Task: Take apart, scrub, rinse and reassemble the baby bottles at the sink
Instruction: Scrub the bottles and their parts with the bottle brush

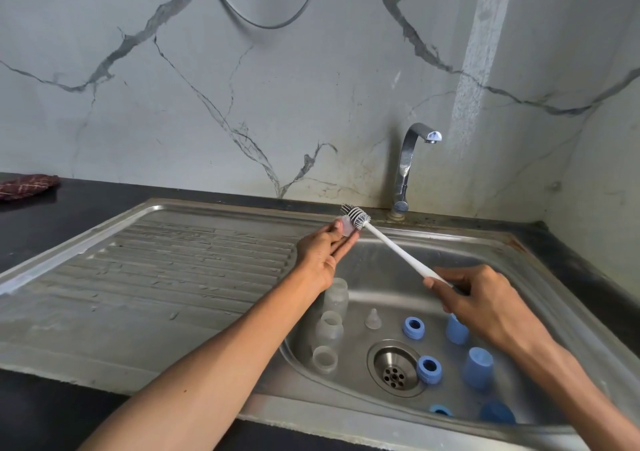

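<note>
Scrubbing under way, centre of the frame; the left hand [323,255] reaches up toward the tap [410,166], thumb and fingers pinching a small clear teat [347,226] out at the fingertips, likely so the brush can get at it freely; the right hand [485,298], right of centre, is curled around the low end of the white brush [394,248], thumb on top, the handle slanting up-left so the bristles sit against the teat. Both forearms stretch in from the bottom edge, over the sink [571,298]. Down in the basin the rest waits, taken apart: three clear bottles [330,326] in a row at lower centre, a second teat [373,319] beside them, blue rings [413,327] and blue caps [478,367] round the drain [394,367]; no water visible from the tap, so rinsing looks yet to come. Upper left, a dark red cloth [27,185] lies on the counter.
</note>
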`<act>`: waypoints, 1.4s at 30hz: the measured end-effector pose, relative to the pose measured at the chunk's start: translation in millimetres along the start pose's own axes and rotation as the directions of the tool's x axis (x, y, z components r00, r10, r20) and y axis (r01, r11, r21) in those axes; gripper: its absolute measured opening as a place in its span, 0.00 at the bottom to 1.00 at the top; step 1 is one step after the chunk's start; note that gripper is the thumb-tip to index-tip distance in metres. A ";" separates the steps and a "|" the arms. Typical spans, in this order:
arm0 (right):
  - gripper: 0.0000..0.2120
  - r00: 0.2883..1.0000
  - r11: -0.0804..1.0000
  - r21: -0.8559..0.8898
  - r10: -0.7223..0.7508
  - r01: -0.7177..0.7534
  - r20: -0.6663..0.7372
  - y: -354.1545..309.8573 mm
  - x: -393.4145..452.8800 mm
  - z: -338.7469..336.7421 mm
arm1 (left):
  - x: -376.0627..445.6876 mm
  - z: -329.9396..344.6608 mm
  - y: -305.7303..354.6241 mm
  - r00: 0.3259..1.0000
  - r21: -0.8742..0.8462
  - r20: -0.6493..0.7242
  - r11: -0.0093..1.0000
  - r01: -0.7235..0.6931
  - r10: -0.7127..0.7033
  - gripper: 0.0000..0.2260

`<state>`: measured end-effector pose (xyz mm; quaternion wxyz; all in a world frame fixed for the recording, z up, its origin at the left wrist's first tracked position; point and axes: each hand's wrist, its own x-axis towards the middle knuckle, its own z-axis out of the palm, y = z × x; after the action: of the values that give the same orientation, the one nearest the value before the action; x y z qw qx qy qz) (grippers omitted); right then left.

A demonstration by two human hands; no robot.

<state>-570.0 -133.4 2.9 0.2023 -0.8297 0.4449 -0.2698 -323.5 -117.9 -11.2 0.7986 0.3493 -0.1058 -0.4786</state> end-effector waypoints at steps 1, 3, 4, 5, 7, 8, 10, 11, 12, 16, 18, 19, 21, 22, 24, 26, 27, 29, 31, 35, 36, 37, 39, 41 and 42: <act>0.16 1.000 1.000 0.004 -0.003 0.003 0.011 -0.2 -0.3 0.2 | 1.9 -1.5 2.6 0.999 -0.021 -0.038 1.000 -0.019 0.018 0.06; 0.16 0.999 1.000 -0.004 -0.015 0.015 0.036 -1.3 -1.6 0.5 | 5.7 -6.0 7.5 0.994 -0.064 -0.096 0.997 -0.051 0.045 0.06; 0.16 0.999 1.000 -0.014 -0.017 0.018 0.045 -1.9 -1.9 0.7 | 7.6 -8.3 8.6 0.992 -0.079 -0.116 0.995 -0.059 0.050 0.06; 0.16 0.999 1.000 -0.023 -0.019 0.020 0.050 -2.6 -2.3 0.6 | 8.5 -9.7 9.2 0.991 -0.075 -0.121 0.995 -0.067 0.058 0.06; 0.16 0.999 0.999 -0.034 -0.018 0.020 0.045 -3.1 -2.5 0.8 | 5.3 -8.2 6.8 0.992 -0.022 -0.105 0.997 -0.078 0.075 0.08; 0.16 0.999 0.999 -0.040 -0.017 0.018 0.036 -2.7 -2.6 0.8 | 2.7 -5.8 3.2 0.992 0.009 -0.098 0.997 -0.079 0.080 0.08; 0.16 1.000 0.999 -0.052 -0.010 0.010 0.015 -2.4 -2.9 -0.5 | -1.7 0.2 -6.5 0.992 0.056 -0.094 0.995 -0.077 0.082 0.08; 0.16 1.000 0.998 -0.055 -0.006 0.006 0.008 -2.4 -2.9 -1.0 | -4.0 3.1 -10.6 0.992 0.081 -0.090 0.993 -0.080 0.087 0.07; 0.16 1.000 0.998 -0.056 -0.003 0.003 0.006 -1.7 -2.6 -1.4 | -5.8 5.1 -13.3 0.992 0.100 -0.089 0.992 -0.080 0.089 0.06; 0.16 1.000 0.999 -0.041 -0.009 0.010 0.029 -1.9 -2.2 -1.8 | -2.9 2.8 -4.4 0.979 0.037 -0.182 0.996 -0.087 0.092 0.08; 0.16 0.998 0.999 -0.025 -0.020 0.021 0.053 -4.0 -3.2 0.8 | -0.7 -3.9 4.5 0.967 0.011 -0.228 0.994 -0.112 0.112 0.06; 0.15 0.998 0.999 -0.019 -0.024 0.025 0.055 -4.7 -3.5 1.9 | -0.2 -5.9 6.1 0.964 0.015 -0.236 0.993 -0.119 0.119 0.06; 0.15 0.999 0.999 -0.024 -0.024 0.025 0.043 -3.9 -3.3 2.5 | -2.2 -5.4 1.4 0.968 0.050 -0.225 0.993 -0.105 0.113 0.07; 0.15 0.999 0.999 -0.030 -0.020 0.021 0.037 -2.6 -3.2 2.4 | -4.9 -3.0 -4.1 0.974 0.076 -0.204 0.993 -0.088 0.102 0.08; 0.16 1.000 0.999 -0.034 -0.008 0.009 0.026 -0.4 -2.6 1.2 | -11.0 4.4 -15.9 0.986 0.117 -0.149 0.991 -0.061 0.078 0.10; 0.16 1.000 1.000 -0.018 0.005 -0.005 0.011 2.1 -0.1 -0.2 | -14.9 11.9 -24.0 0.993 0.146 -0.107 0.988 -0.042 0.058 0.09; 0.16 1.000 1.000 -0.007 0.005 -0.005 0.009 3.1 1.1 -0.6 | -15.8 14.4 -25.5 0.993 0.136 -0.106 0.990 -0.034 0.049 0.09; 0.16 1.000 1.000 0.018 -0.003 0.002 0.017 3.0 1.8 0.0 | -14.9 14.5 -21.9 0.989 0.084 -0.143 0.996 -0.032 0.043 0.09; 0.16 0.999 0.999 0.033 -0.014 0.012 0.041 1.1 1.1 2.0 | -11.8 10.1 -13.2 0.984 0.057 -0.170 0.997 -0.053 0.062 0.09; 0.15 0.997 0.999 0.038 -0.009 0.006 0.075 3.3 1.1 1.4 | -3.4 -1.6 3.0 0.957 -0.064 -0.281 0.993 -0.097 0.076 0.07; 0.15 0.997 1.000 0.028 -0.005 0.002 0.083 4.4 0.9 1.4 | -0.4 -5.5 7.0 0.949 -0.086 -0.304 0.989 -0.121 0.089 0.06; 0.14 0.996 1.000 0.020 -0.001 -0.001 0.089 5.6 0.6 1.9 | 2.0 -8.1 9.4 0.947 -0.071 -0.304 0.988 -0.135 0.107 0.06; 0.13 0.996 1.000 0.023 0.004 -0.006 0.092 6.5 1.4 3.0 | 3.8 -9.2 7.6 0.959 -0.005 -0.252 0.991 -0.134 0.129 0.08; 0.13 0.997 0.999 0.028 0.015 -0.017 0.076 7.2 2.8 4.0 | 2.6 -6.5 0.4 0.969 0.018 -0.223 0.994 -0.103 0.105 0.08; 0.13 0.998 0.999 0.024 0.022 -0.024 0.063 8.0 3.3 3.8 | 1.9 -4.6 -3.6 0.973 0.022 -0.211 0.995 -0.095 0.097 0.07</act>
<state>-571.1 -140.0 -3.7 0.2296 -0.8299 0.4445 -0.2469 -322.7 -118.4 -17.3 0.8254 0.3976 -0.0398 -0.3988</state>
